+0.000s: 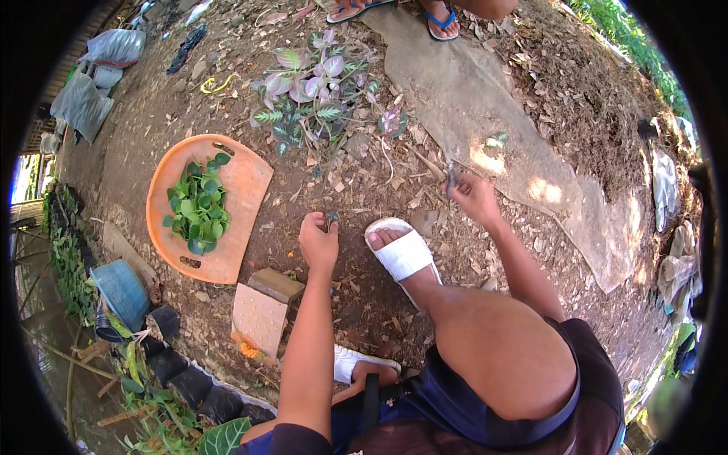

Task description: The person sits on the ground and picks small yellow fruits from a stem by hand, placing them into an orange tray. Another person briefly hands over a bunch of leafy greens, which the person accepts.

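My left hand point(319, 242) pinches a small dark green leafy cutting point(331, 217) between thumb and fingers, right of an orange plastic scoop-shaped tray point(253, 196). In that tray lies a heap of round green leaves point(199, 207). My right hand point(475, 196) grips a slim grey metal tool point(451, 179), blurred, possibly scissors; its tip points away from me. Beyond both hands a pile of pink and green variegated leafy plants point(313, 91) lies on the soil.
A wooden block point(277, 285) and a board with small yellow bits point(259, 318) lie near my left forearm. A blue plastic basket point(122, 293) stands at left by black plant bags point(193, 387). Another person's sandalled foot point(442, 23) rests on a grey sheet point(455, 85).
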Available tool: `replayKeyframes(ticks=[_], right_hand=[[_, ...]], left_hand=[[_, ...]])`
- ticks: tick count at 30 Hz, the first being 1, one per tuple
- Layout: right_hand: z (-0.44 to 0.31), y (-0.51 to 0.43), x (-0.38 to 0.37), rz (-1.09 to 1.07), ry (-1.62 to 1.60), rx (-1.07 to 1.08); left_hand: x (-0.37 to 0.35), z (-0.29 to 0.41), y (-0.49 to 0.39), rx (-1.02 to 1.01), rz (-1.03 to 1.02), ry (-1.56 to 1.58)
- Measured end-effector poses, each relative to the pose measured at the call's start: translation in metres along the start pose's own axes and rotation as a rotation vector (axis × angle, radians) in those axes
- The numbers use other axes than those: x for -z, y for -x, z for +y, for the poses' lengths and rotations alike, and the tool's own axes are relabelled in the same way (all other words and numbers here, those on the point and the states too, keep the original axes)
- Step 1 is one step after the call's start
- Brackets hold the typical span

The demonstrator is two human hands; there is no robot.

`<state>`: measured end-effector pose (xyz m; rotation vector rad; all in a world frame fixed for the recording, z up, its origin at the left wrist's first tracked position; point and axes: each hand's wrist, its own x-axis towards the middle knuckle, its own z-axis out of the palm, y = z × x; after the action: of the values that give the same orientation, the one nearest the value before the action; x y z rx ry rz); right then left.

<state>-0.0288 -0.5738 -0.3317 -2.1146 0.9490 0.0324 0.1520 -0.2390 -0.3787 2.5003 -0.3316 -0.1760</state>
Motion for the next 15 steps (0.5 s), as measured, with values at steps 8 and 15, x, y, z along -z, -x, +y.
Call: replayKeyframes(ticks=[8,15], right_hand=[[-0.028,0.044,-0.062,-0.217,-0.261,0.071],[-0.03,0.079,-0.07,-0.29,-0.25,0.104]], left_hand=[[-0.013,-0.005,-0.015,0.159,-0.159,0.091],[-0.022,0.009,-0.018,0.03,-0.022,-0.036]])
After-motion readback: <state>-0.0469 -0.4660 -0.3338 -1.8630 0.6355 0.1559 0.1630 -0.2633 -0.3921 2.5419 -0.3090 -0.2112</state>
